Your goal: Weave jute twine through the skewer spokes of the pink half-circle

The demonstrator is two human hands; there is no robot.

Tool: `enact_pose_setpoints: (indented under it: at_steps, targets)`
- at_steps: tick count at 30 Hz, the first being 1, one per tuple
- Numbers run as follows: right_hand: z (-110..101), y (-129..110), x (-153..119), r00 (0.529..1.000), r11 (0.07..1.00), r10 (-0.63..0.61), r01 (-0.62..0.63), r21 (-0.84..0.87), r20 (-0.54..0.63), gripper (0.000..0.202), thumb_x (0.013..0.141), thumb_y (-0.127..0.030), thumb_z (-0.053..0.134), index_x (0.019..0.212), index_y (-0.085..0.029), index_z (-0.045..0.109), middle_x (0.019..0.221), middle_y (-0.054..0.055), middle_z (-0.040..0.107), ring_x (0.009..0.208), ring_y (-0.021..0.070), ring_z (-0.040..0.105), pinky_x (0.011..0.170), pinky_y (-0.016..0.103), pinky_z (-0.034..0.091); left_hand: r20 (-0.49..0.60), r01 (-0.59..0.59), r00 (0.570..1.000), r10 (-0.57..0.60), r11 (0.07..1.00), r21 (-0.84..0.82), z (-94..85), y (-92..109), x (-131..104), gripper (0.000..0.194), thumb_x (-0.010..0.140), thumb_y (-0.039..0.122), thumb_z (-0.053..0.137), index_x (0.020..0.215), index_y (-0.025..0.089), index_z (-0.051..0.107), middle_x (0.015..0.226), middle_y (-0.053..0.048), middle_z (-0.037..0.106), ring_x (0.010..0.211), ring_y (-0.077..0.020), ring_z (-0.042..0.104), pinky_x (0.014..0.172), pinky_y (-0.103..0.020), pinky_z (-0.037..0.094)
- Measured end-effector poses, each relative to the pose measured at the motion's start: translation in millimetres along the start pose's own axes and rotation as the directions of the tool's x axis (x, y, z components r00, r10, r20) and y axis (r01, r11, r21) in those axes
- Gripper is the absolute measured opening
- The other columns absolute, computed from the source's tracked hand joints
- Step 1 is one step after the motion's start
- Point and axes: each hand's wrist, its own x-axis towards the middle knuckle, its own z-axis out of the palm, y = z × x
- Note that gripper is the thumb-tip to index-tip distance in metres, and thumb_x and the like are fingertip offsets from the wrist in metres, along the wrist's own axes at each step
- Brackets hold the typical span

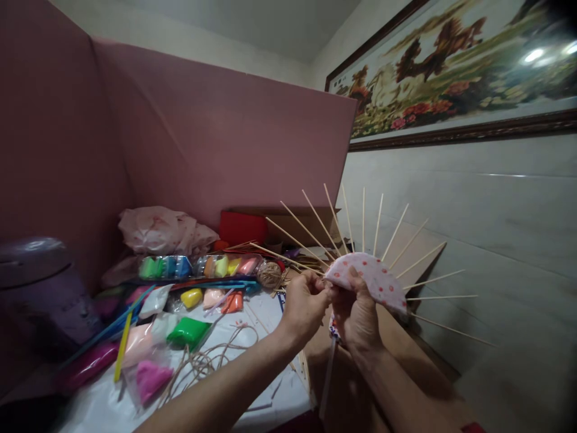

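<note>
The right hand held a spotted half-round piece rayed with sticks; the left hand touched its left end; a green packet lay left

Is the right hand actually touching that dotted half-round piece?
Touching. The head view shows the right hand holding the dotted half-round piece, its thumb laid over the lower edge.

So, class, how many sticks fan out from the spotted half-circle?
14 sticks: six lean left, one stands nearly upright, seven lean right, all around its curved edge. Some may be hidden.
</note>
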Motion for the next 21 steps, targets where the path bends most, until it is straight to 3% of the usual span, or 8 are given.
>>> enact_pose_setpoints:
  at_steps: [4,9,21]
  targets:
    - [-5,0,5,0.999,1.000,0.026,-0.026,-0.005,-0.042,0.020,0.061,-0.031,0.071,0.066,-0.016,0.057,0.055,-0.004,0.057,0.047,0.0083,0.052,0.043,0.018,0.044,0.038,0.055,0.998,-0.055,0.998,-0.009,1.5,-1,-2,0.035,0.055,0.035,0.073,0.059,0.017,0.042,0.042,0.007,0.046,0.032,-0.0047,0.040,0.032,-0.016,0.031]
    - [-4,-2,4,1.000,0.997,0.007,-0.009,-0.072,-0.024,0.025,0.064,-0.035,0.069,0.063,-0.016,0.054,0.052,-0.004,0.053,0.046,0.0090,0.050,0.044,0.020,0.043,0.089,0.105,0.991,-0.104,0.994,-0.017,3.2,0,-4,0.029,0.056,0.033,0.067,0.056,0.018,0.043,0.038,0.007,0.046,0.029,-0.0067,0.039,0.028,-0.018,0.031]
    - [-4,-1,1,1.000,0.996,0.005,-0.007,-0.083,-0.029,0.027,0.066,-0.035,0.068,0.064,-0.017,0.048,0.053,-0.007,0.049,0.042,0.0063,0.046,0.037,0.017,0.037,0.177,0.005,0.984,-0.003,1.000,-0.009,7.8,2,-11,0.021,0.062,0.022,0.060,0.051,0.017,0.043,0.040,0.005,0.048,0.033,-0.0053,0.039,0.035,-0.017,0.030]
